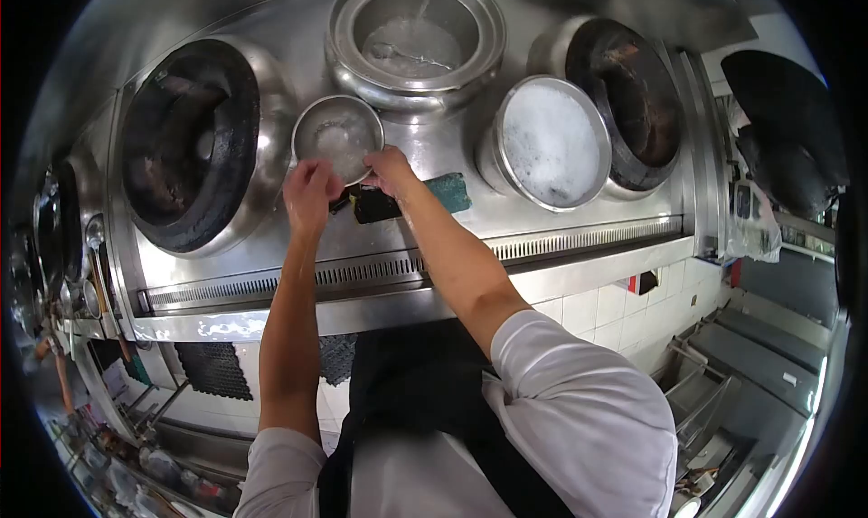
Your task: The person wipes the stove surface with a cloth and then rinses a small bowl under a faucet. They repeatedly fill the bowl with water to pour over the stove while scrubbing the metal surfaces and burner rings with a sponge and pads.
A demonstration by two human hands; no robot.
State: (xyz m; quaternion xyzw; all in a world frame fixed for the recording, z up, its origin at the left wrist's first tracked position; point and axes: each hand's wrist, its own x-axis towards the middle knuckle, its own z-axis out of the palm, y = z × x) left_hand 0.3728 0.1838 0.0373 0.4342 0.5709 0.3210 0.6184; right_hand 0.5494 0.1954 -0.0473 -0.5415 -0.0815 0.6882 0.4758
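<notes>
A small round metal bowl [338,136] with liquid in it stands out in front of the large steel pot [414,84]. My right hand [387,169] has its fingers closed on the bowl's near right rim. Beside the bowl's near left edge is my left hand [312,191], its fingers curled; what they hold, if anything, is hidden. Just right of and below my right hand, a green pad [448,193] and a black pad [376,207] lie on the steel counter [416,150]. Water runs into the large pot, where a ladle [384,51] lies.
A metal bucket of white foam [551,143] stands to the right. Dark burner rings [237,147] [633,102] flank the middle. A slotted drain [362,269] runs along the counter's front edge. A black wok [782,111] is at the far right.
</notes>
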